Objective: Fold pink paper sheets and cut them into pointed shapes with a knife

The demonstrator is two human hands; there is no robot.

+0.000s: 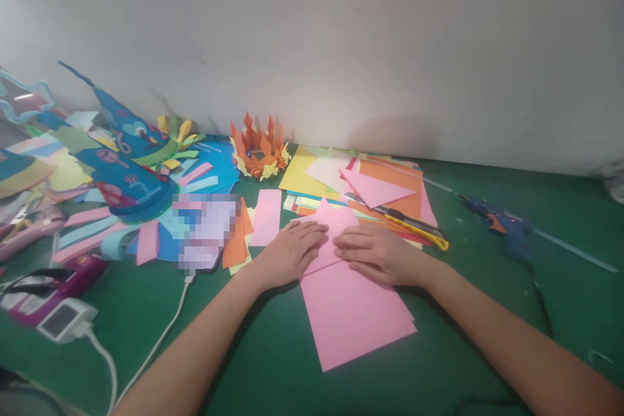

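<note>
A small pink folded paper [334, 224] lies on top of a larger pink sheet [353, 315] on the green table [273, 364]. My left hand [290, 252] lies flat on the left side of the folded piece, fingers stretched out. My right hand [375, 253] presses flat on its right side, fingertips pointing left toward the other hand. Both hands hold the fold down; neither grips anything.
A stack of coloured sheets [361, 185] lies behind the hands, with a yellow utility knife [414, 226] on it. A blue glue gun [497, 221] is at right. An orange paper crown [258, 149], blue paper crafts [131, 169], a pink strip [267, 216] and a white charger [65, 320] lie at left.
</note>
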